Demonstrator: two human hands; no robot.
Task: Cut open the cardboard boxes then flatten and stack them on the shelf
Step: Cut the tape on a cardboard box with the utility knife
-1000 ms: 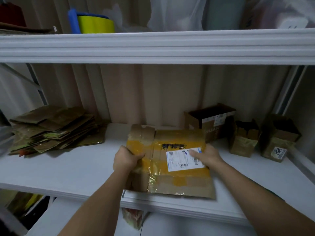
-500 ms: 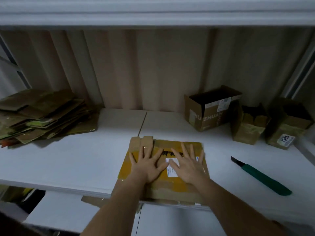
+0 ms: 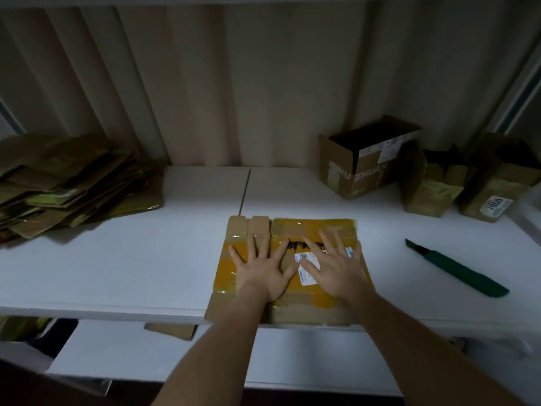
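The flattened brown cardboard box, wrapped in yellow tape and bearing a white shipping label, lay on the white shelf board directly under both hands, its near edge overhanging the shelf's front lip. The left hand and the right hand lay side by side on top of it, fingers straight and spread, palms down, grasping nothing; they pressed on the box rather than gripped it.

The relation that mattered for the next move was the untidy pile of flattened brown cardboard, which sat well apart to the left and farther back on the same shelf. The box's longer side seemed to run front to back, though the wide lens made that uncertain. The left hand was the nearer one to that pile, so a slide or carry leftward would probably lead with it.

To the right, the green-handled utility knife lay near the right hand, blade end pointing away and leftward. Behind it stood three uncut brown cardboard boxes, apparently the work left.
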